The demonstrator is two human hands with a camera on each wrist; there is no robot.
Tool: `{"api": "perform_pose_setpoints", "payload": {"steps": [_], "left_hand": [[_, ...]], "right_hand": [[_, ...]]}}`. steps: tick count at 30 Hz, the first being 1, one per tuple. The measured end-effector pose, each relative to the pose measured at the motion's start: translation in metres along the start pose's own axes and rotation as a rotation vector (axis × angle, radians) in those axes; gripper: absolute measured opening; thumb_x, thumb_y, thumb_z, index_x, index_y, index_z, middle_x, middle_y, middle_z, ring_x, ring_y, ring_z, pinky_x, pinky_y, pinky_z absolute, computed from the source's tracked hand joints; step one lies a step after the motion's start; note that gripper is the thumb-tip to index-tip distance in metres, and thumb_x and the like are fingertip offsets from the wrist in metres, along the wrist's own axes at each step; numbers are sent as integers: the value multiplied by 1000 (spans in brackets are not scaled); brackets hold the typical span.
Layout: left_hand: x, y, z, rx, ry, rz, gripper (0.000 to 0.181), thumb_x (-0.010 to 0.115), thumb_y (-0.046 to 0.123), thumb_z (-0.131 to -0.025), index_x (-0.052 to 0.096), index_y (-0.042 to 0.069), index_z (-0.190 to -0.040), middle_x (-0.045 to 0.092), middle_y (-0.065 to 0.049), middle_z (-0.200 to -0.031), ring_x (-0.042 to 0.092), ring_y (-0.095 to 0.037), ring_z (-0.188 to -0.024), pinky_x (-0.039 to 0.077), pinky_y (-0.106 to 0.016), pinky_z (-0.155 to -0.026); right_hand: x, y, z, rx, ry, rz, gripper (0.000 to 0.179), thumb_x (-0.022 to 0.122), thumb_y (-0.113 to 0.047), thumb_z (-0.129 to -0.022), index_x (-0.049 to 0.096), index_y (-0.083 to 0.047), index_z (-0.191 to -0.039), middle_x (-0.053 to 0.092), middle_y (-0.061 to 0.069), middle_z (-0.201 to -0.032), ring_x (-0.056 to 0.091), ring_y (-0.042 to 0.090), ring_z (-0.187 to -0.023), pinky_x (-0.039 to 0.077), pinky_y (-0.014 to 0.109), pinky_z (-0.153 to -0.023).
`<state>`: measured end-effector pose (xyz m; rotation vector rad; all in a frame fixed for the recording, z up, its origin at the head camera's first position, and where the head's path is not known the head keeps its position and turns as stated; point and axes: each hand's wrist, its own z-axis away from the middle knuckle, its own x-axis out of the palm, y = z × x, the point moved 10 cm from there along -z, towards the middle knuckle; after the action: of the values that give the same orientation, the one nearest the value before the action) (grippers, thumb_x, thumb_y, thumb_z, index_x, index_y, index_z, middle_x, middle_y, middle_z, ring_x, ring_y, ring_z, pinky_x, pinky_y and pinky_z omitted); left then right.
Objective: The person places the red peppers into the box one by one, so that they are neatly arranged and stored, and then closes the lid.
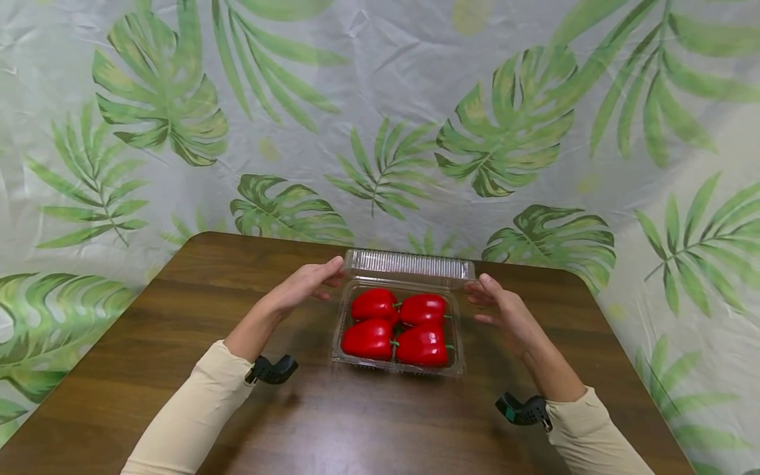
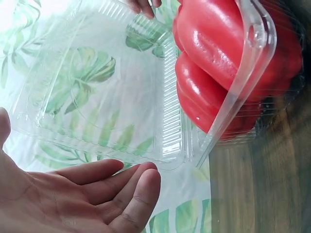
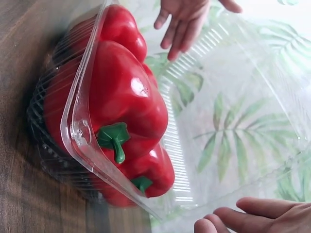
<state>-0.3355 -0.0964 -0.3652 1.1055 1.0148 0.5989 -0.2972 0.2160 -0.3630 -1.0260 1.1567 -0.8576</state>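
Observation:
A clear plastic clamshell box lies on the table with its hinged lid raised at the back. Several red bell peppers with green stems fill its base. To the left of the lid is my left hand, its fingers loosely extended beside the lid's edge. My right hand stands at the lid's right side, fingers relaxed and thumb up. In the left wrist view, the fingertips are close to the lid's rim; whether they touch it, I cannot tell. Neither hand grips anything.
The brown wooden table extends on all sides of the box. Behind it hangs a pale cloth printed with green leaves. Dark wrist devices are strapped over both light sleeves.

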Motion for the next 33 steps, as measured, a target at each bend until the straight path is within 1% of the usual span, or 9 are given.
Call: {"api": "perform_pose_setpoints", "payload": {"steps": [5,8,10,14,18,21,24,26,33], "left_hand": [[3,-3,2,0,-22,18,73,36,52,-103,41,-6,-147,43,-24,-152,45,-41,-139,47,-52,-107],[4,-4,3,8,-33,41,70,40,48,-102,41,-6,-147,41,-26,-153,44,-41,-139,46,-53,-107],[6,-5,3,19,-39,50,68,43,45,-101,42,-6,-147,41,-26,-153,44,-41,-139,46,-53,-107],[9,-8,5,55,-62,31,71,48,47,-99,39,-4,-149,41,-25,-154,44,-42,-139,47,-53,-107],[11,-14,9,65,-81,16,75,51,50,-98,37,-1,-151,38,-22,-157,43,-42,-139,46,-51,-108],[12,-17,11,83,-86,21,76,53,49,-97,35,-1,-152,36,-22,-158,42,-42,-140,47,-50,-108],[13,-20,12,102,-91,45,75,55,44,-98,33,-2,-152,33,-22,-159,40,-40,-141,46,-52,-108],[13,-22,13,109,-84,56,74,56,42,-98,33,-2,-152,33,-22,-160,41,-40,-140,46,-52,-108],[18,-27,17,130,-74,77,75,61,39,-95,32,1,-154,34,-21,-160,41,-40,-139,42,-53,-111]], "right_hand": [[0,2,2,-10,3,-16,74,27,-53,-105,39,6,-148,37,26,-156,52,19,-130,51,27,-98],[0,2,3,-29,-3,-21,73,27,-51,-105,38,6,-148,36,27,-156,54,-3,-116,49,22,-95],[0,3,3,-43,-9,-31,71,27,-50,-106,38,7,-148,40,25,-154,53,-10,-111,49,20,-95],[-1,7,4,-68,-6,-71,67,32,-45,-106,39,8,-146,60,-3,-134,55,-9,-110,49,18,-93],[0,9,6,-115,-18,-104,64,35,-40,-106,39,10,-146,60,-28,-117,56,-7,-112,49,18,-93],[4,9,8,-161,-49,-84,62,34,-37,-107,37,11,-147,59,-14,-138,54,-7,-116,48,19,-95],[9,9,11,-208,-80,-52,60,32,-33,-107,33,10,-149,40,13,-158,50,-12,-119,46,17,-97],[12,11,12,-242,-103,-36,58,32,-29,-107,30,10,-150,25,26,-160,46,-16,-122,45,15,-98],[16,18,19,-299,-113,-10,55,37,-19,-105,27,7,-153,23,28,-159,40,-21,-127,40,7,-100]]}}
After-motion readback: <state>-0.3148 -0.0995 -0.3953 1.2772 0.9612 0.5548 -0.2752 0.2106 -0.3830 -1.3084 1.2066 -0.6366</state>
